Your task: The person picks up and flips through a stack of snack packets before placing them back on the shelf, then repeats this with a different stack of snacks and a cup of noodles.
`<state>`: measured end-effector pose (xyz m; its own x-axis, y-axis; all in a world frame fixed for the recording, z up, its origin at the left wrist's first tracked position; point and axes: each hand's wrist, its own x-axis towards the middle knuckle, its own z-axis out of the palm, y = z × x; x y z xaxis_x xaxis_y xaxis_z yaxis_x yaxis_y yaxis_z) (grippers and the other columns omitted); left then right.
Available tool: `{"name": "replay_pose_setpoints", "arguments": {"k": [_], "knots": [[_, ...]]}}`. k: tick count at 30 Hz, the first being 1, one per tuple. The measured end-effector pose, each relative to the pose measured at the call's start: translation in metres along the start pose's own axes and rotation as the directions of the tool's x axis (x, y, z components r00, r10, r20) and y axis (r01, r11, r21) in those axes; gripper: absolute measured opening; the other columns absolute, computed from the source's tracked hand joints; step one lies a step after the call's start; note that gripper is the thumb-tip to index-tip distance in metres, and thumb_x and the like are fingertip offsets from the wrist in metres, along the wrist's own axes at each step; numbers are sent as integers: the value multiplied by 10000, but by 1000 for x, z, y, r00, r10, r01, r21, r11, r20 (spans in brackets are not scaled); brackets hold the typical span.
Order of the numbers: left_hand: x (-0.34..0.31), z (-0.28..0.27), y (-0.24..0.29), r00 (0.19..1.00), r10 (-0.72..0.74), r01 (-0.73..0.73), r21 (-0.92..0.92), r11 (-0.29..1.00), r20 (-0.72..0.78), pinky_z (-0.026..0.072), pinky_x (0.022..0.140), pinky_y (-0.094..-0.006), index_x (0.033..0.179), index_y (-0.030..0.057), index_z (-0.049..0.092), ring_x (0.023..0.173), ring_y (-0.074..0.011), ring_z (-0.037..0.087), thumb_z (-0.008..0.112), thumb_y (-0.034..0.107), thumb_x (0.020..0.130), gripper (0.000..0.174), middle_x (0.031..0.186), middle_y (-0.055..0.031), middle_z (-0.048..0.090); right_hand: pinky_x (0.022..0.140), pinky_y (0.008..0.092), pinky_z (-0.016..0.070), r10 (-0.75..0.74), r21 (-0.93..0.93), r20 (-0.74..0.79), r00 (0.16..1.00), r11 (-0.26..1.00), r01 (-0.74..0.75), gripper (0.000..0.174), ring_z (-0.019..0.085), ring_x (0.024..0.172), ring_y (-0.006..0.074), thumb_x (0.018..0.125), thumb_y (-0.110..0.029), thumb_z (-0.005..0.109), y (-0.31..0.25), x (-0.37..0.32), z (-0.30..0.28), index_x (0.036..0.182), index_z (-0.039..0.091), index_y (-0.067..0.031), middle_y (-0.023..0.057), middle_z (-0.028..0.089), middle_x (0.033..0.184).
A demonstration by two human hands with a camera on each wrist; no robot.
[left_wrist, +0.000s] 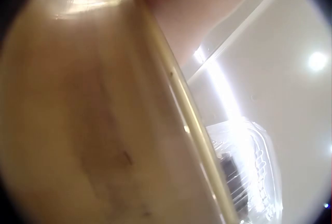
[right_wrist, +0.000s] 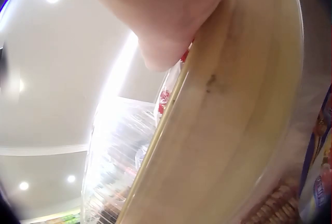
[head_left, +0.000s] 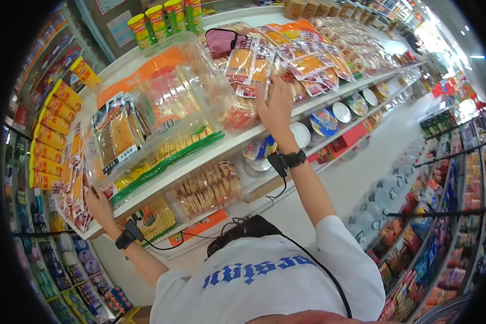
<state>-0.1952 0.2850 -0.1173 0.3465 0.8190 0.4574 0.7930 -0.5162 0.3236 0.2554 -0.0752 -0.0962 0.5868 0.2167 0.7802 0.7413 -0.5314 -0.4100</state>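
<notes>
In the head view my right hand [head_left: 276,109] reaches over the shelf's front edge, its fingers extended against orange snack packets [head_left: 249,63] in clear wrappers with red-and-white print. My left hand [head_left: 98,208] is at the shelf's left end, beside a row of similar orange packets [head_left: 73,181]; its fingertips are hidden there. Between the hands stands a clear plastic box [head_left: 170,127] of packaged snacks. Each wrist wears a black strap with a camera. Both wrist views look up past the shelf board, showing part of the left hand [left_wrist: 181,14] and the right hand [right_wrist: 163,19].
Yellow packs [head_left: 48,135] line the left side, and green cans with yellow lids [head_left: 156,24] stand behind the box. A pink-and-black pouch [head_left: 221,42] lies on the goods. Below, a lower shelf bears bagged round biscuits [head_left: 208,189]. More stocked racks [head_left: 437,216] flank the aisle at right.
</notes>
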Motion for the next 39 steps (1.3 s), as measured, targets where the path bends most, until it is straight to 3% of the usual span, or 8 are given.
{"name": "replay_pose_setpoints", "arguments": {"k": [3, 14, 23, 33, 37, 39], "knots": [[1, 8, -15, 999, 41, -41, -23, 999, -2, 466, 853, -471, 1128, -39, 636, 962, -417, 605, 501, 304, 1036, 380, 1048, -230, 622, 987, 497, 436, 27, 37, 45, 999, 999, -28, 464, 571, 1103, 420, 934, -313, 659, -3, -2, 0, 1190, 571, 63, 259, 623, 1158], [-4, -10, 10, 979, 191, -199, -141, 970, -71, 477, 813, -468, 1073, -37, 637, 919, -419, 613, 543, 284, 1031, 336, 987, -245, 644, 964, 471, 454, 13, -20, 120, 993, 1000, -10, 504, 592, 1090, 404, 971, -371, 634, 6, -6, 9, 1214, 578, 67, 257, 638, 1144], [-3, -7, 10, 982, 178, -187, -169, 968, -71, 483, 844, -454, 1103, -33, 637, 949, -415, 614, 562, 256, 1019, 310, 1030, -236, 654, 962, 452, 461, 70, 39, 129, 989, 996, -75, 501, 609, 1107, 367, 967, -367, 644, 5, -4, 7, 1222, 575, 58, 235, 655, 1150], [-1, -2, 3, 987, 154, -161, -161, 974, -55, 477, 874, -465, 1116, -45, 636, 997, -433, 610, 561, 241, 1015, 313, 1069, -255, 655, 939, 468, 449, 11, 90, 28, 1000, 996, -13, 436, 593, 1055, 390, 950, -291, 667, 5, -5, 7, 1207, 572, 48, 227, 639, 1094], [-1, -1, 4, 976, 181, -202, -198, 959, -123, 479, 858, -464, 1102, -47, 634, 976, -437, 613, 553, 228, 1021, 298, 1069, -249, 658, 975, 467, 443, -74, 50, -34, 997, 996, 75, 420, 572, 1112, 400, 938, -241, 676, 2, -2, 2, 1216, 567, 54, 244, 596, 1188], [2, -3, 6, 983, 154, -173, -214, 961, -99, 482, 856, -456, 1098, -40, 632, 968, -434, 614, 549, 231, 1025, 293, 1055, -245, 654, 1024, 469, 426, -137, -27, -78, 987, 990, 135, 372, 539, 1177, 417, 921, -194, 667, -7, 2, -12, 1206, 605, 37, 252, 539, 1309]]}}
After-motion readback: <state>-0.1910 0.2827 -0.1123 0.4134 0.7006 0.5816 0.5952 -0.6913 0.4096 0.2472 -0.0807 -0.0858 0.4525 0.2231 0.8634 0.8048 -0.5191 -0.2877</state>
